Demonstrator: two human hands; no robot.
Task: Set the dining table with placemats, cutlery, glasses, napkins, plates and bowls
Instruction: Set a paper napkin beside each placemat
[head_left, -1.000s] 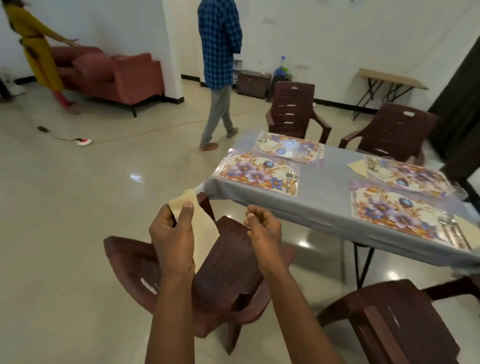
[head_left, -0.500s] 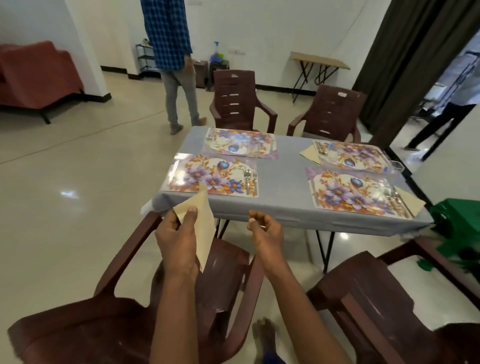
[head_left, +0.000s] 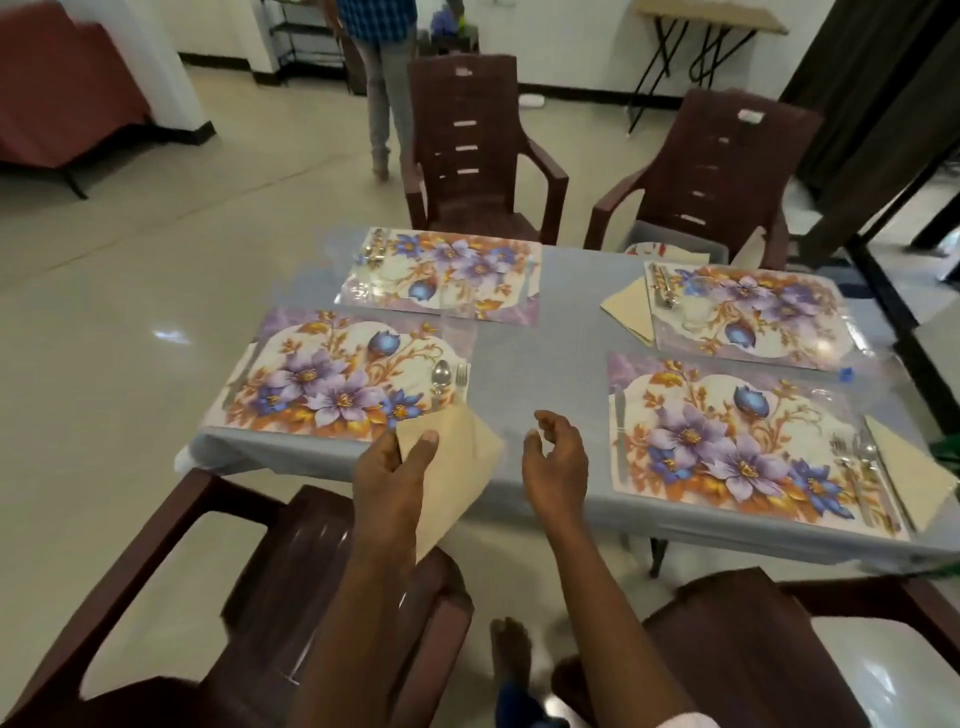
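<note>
My left hand (head_left: 397, 470) grips a folded beige napkin (head_left: 462, 467) over the near edge of the grey table (head_left: 540, 384), its top corner touching the right end of the near-left floral placemat (head_left: 343, 374). A spoon (head_left: 440, 375) and fork (head_left: 461, 375) lie on that mat. My right hand (head_left: 555, 457) hovers beside it, fingers curled apart, holding nothing. The other three placemats, the far-left placemat (head_left: 447, 275), far-right placemat (head_left: 748, 312) and near-right placemat (head_left: 737, 441), carry cutlery. Napkins lie by the far-right napkin spot (head_left: 628, 309) and the near-right napkin spot (head_left: 909, 467).
Brown plastic chairs stand at the near-left chair (head_left: 249, 597), near-right chair (head_left: 753, 639), far-left chair (head_left: 467, 145) and far-right chair (head_left: 717, 166). A person in a blue checked shirt (head_left: 384, 78) stands behind the table. A folding side table (head_left: 711, 15) is by the back wall.
I have come closer to the table. My left hand carried the napkin forward, from above the chair to the table edge by the near-left placemat. My right hand opened a little.
</note>
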